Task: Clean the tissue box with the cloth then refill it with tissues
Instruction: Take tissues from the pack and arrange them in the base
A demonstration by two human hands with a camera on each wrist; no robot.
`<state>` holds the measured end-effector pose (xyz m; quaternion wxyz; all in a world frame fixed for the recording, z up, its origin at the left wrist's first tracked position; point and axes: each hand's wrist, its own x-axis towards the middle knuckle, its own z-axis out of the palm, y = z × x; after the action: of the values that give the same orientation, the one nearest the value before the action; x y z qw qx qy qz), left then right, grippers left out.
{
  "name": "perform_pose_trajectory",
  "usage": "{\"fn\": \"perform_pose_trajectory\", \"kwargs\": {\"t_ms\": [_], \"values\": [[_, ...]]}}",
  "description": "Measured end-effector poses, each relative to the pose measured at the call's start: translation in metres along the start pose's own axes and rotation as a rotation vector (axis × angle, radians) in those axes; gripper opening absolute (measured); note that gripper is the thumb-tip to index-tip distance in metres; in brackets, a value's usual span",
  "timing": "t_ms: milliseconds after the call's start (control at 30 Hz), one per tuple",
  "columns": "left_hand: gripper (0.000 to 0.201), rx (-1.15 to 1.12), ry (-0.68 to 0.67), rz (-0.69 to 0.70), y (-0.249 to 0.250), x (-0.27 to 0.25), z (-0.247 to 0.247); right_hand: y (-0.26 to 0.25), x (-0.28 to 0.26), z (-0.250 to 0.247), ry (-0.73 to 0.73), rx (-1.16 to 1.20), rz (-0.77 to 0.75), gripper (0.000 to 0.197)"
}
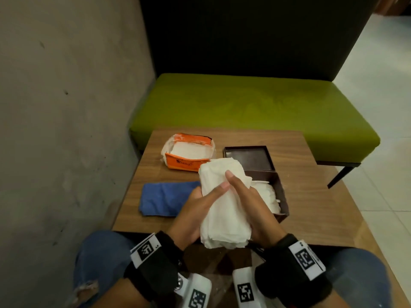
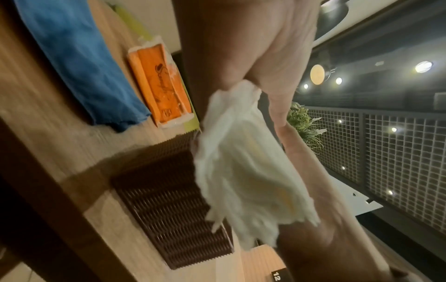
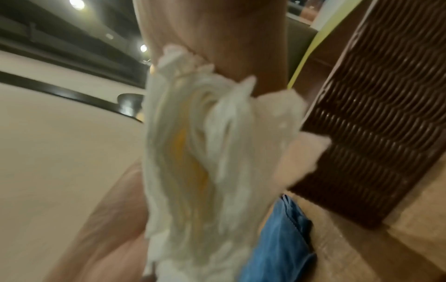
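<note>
Both of my hands hold a thick stack of white tissues [image 1: 222, 210] upright over the table's near edge. My left hand [image 1: 200, 207] wraps its left side and my right hand [image 1: 249, 203] its right side, fingers lying across the top. The wrist views show the stack's layered edge [image 2: 241, 171] [image 3: 193, 162] squeezed between the palms. Just right of the stack sits the brown tissue box [image 1: 282, 194] [image 2: 169, 209] [image 3: 374, 124], holding some tissues. Its lid [image 1: 249, 157] lies open-side up behind it. The blue cloth [image 1: 166, 197] [image 2: 79, 63] lies flat to the left.
An opened orange tissue packet [image 1: 189, 154] [image 2: 159, 85] with white tissues inside sits at the back left of the wooden table [image 1: 311, 196]. A green bench [image 1: 255, 103] stands beyond the table, and a grey wall runs along the left. My knees in jeans are below the table edge.
</note>
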<state>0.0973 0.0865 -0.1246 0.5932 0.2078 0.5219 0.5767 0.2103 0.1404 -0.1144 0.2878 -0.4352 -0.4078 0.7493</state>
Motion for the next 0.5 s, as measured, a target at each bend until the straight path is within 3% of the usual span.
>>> {"fn": "perform_pose_trajectory", "kwargs": {"t_ms": [133,300,400,500], "values": [[0.042,-0.065,0.004,0.015,0.003,0.003,-0.001,-0.004,-0.002,-0.004,0.007,-0.001,-0.037,0.037],[0.063,0.046,-0.012,0.011,-0.004,0.005,0.007,0.002,-0.006,0.003,-0.01,-0.097,-0.029,0.028],[0.048,0.122,-0.09,-0.021,0.007,0.006,-0.004,-0.005,-0.006,-0.013,0.035,-0.063,0.018,0.039],[0.037,0.261,-0.223,-0.073,0.014,0.005,-0.013,-0.013,-0.002,-0.03,-0.026,-0.204,-0.055,0.062]]}}
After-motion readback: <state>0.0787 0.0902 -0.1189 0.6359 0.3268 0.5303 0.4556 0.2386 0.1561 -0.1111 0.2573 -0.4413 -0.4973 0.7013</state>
